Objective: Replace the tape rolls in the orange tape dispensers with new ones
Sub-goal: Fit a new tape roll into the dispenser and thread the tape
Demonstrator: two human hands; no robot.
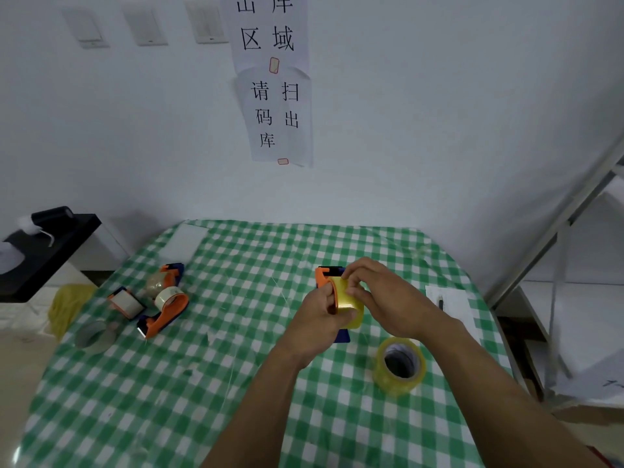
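Fingers gripping tape roll, seemingly in dispenser

This looks like the packing and dispatch corner of a warehouse. On the plain white wall at the far side hang two printed sheets: an upper white paper sign reading "出库区域" and a lower white paper sign reading "请扫码出库". Below them, a table under a green-and-white checked cloth carries orange-and-blue handheld tape dispensers at the left and a yellowish clear tape roll at the near right. Grey metal shelving stands on the right.
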